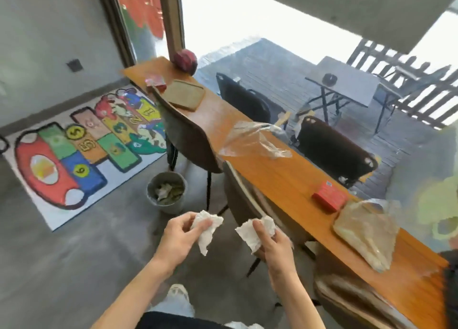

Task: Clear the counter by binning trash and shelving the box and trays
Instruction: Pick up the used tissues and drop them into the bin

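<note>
My left hand grips a crumpled white tissue below the grey bin, which holds crumpled paper. My right hand holds a second white tissue beside a chair back. On the long wooden counter lie a clear plastic bag, a red box, a tray under plastic wrap, a brown tray and another red box at the far end.
Brown chairs stand against the counter's near side, one between bin and counter. A colourful hopscotch mat covers the floor at left. A dark red ball rests at the counter's far end. Black chairs and a folding table stand outside the window.
</note>
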